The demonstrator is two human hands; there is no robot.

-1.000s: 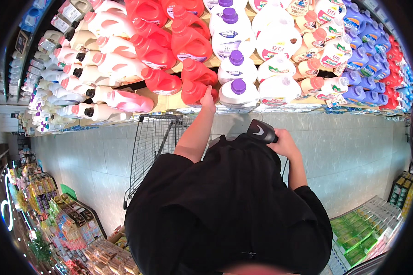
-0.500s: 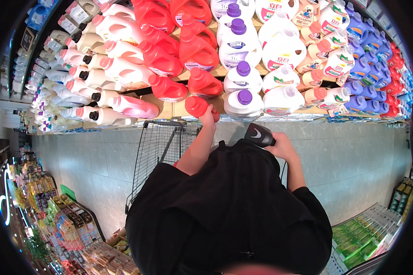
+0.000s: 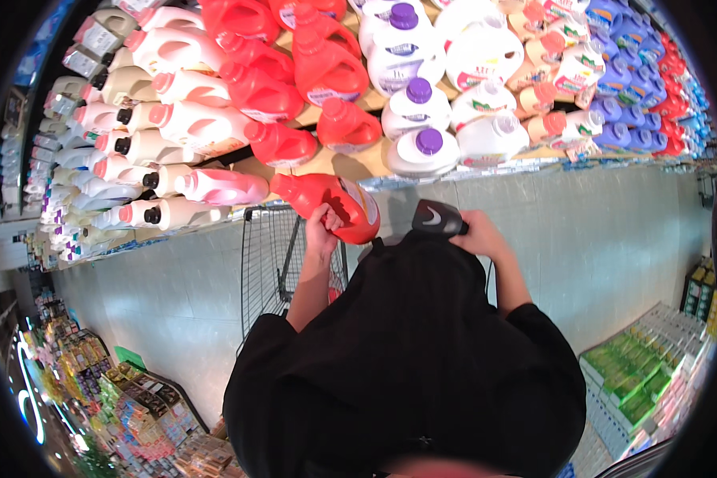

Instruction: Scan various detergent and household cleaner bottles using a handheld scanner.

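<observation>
— Two hands up. Left hand?
— Closed round the handle of a red jug, held just off the shelf, above the cart.
— Right hand?
— Wrapped around a black scanner, beside the jug.

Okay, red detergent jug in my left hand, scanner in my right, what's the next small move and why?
Probably turn the red detergent jug so its label faces the black handheld scanner. The left hand grips the jug by its handle above the wire cart, and the right hand holds the scanner right beside it.
</observation>
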